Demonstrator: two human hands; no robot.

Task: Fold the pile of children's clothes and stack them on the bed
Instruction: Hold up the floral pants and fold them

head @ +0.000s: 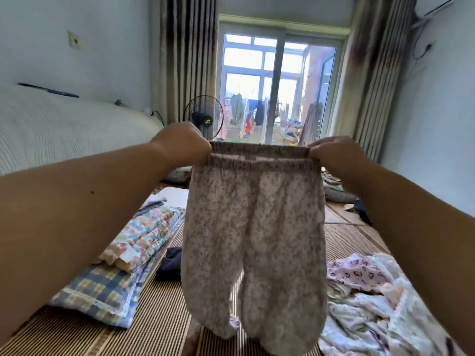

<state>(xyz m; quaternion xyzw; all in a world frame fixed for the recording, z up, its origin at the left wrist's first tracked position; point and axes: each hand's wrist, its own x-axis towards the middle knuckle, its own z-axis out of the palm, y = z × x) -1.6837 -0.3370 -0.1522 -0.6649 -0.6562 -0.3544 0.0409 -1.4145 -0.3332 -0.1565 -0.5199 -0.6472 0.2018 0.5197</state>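
A pair of small floral children's pants (254, 240) hangs in the air in front of me, waistband up, both legs dangling. My left hand (183, 142) pinches the left end of the elastic waistband and my right hand (336, 155) pinches the right end, stretching it flat. Down at the right lies the loose pile of children's clothes (380, 299), pale prints and a pink patterned piece. A stack of folded clothes (144, 235) sits at the left on a checked blue pillow (102, 291). A dark garment (169, 263) lies beside that stack, partly hidden by the pants.
The bed is covered by a striped woven mat (159, 325). A white padded headboard (64, 129) runs along the left. A standing fan (204, 116) and curtains flank a glass balcony door (280, 91). Grey pillows (339, 194) lie at the far end.
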